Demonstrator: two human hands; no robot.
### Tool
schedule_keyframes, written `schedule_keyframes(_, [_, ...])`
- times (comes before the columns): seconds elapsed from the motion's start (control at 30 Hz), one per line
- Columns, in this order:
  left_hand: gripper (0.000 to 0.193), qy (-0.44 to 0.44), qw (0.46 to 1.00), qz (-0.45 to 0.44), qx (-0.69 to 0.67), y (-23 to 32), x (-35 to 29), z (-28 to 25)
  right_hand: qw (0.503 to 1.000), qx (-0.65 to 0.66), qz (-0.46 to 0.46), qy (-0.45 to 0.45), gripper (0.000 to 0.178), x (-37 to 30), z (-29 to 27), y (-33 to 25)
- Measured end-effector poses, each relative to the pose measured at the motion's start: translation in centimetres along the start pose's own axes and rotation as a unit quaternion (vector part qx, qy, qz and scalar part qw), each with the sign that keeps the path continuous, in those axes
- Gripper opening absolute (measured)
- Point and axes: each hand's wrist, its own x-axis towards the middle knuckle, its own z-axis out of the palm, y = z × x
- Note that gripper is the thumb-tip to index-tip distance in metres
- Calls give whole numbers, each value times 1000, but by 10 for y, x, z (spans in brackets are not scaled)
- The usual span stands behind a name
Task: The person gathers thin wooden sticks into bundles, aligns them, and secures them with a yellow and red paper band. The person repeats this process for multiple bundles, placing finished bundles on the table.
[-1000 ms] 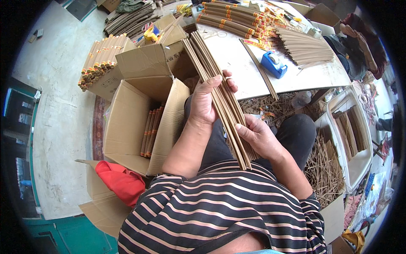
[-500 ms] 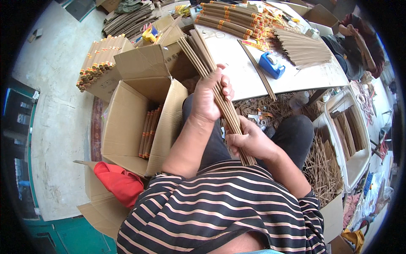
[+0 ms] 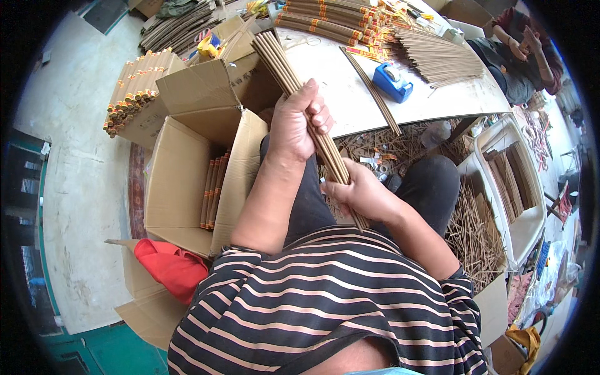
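I hold a long bundle of thin brown incense sticks (image 3: 284,65) slanted across my lap, its far end pointing up-left over an open cardboard box (image 3: 178,181). My left hand (image 3: 299,122) is wrapped around the bundle's middle. My right hand (image 3: 359,190) grips its near end just above my thigh. Inside the box lie a few wrapped stick packs (image 3: 212,194) along its right wall.
A white table (image 3: 369,94) ahead carries a blue tape dispenser (image 3: 392,81), loose fanned sticks (image 3: 437,59) and wrapped packs (image 3: 331,22). More packs are stacked on a box (image 3: 134,87) at left. A red bag (image 3: 172,265) lies by my left side. Another person (image 3: 519,53) sits at far right.
The fanned bundle has been squeezed into a tight round bunch. My left hand has closed fully around it, and the right hand slid a little nearer my body.
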Motion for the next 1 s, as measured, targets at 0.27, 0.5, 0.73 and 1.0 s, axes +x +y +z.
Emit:
schedule_keyframes(0.27, [23,-77,991,-67,-91,2,5,-4,981,159,10,-112,18,-1,-7,0])
schedule_keyframes(0.5, [23,-171,980,-49,-89,0,5,2,944,277,-59,-169,18,14,-7,6])
schedule_keyframes(0.73, [17,135,982,27,130,-13,-1,19,989,-110,-66,77,21,17,-5,8])
schedule_keyframes(1.0, [23,102,990,24,90,-14,-1,17,998,-28,-16,55,22,8,-3,-1])
